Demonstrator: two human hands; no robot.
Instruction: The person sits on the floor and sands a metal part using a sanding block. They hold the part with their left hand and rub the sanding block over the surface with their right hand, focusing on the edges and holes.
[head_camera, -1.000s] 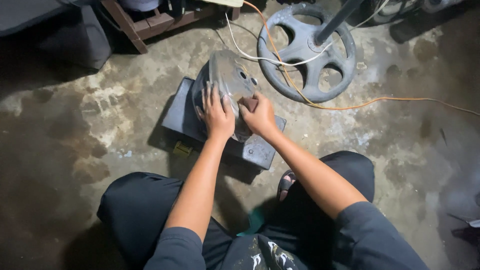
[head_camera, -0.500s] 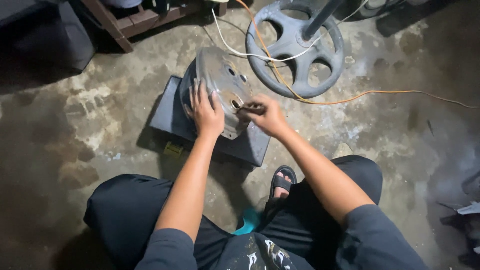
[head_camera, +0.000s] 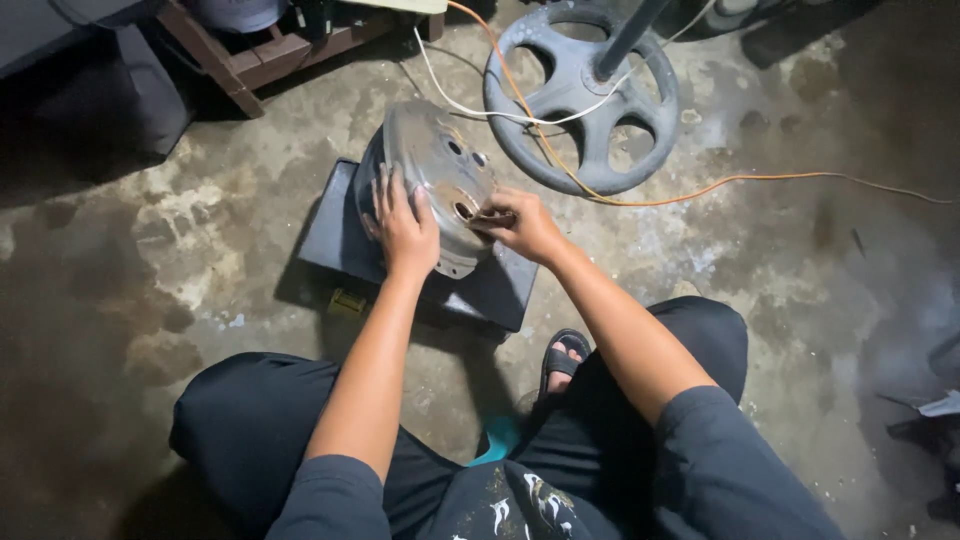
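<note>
A grey, rusty round metal cover (head_camera: 432, 160) with several holes stands tilted on a dark flat block (head_camera: 350, 235) on the concrete floor. My left hand (head_camera: 402, 225) lies flat on the cover's lower left face, fingers spread. My right hand (head_camera: 520, 222) is pinched on a small dark tool or part (head_camera: 490, 216) at a hole near the cover's rusty middle; what it is I cannot tell.
A grey round fan base (head_camera: 580, 95) with a pole stands just behind, with white and orange cables (head_camera: 740, 182) running across it and the floor. A wooden frame (head_camera: 255, 60) is at the back left. My knees and a sandalled foot (head_camera: 565, 355) are below.
The view has shifted, so everything sits lower and more to the left in frame. My right hand has moved from resting on the cover to pinching something at its central hole. The left hand stays pressed on it.
</note>
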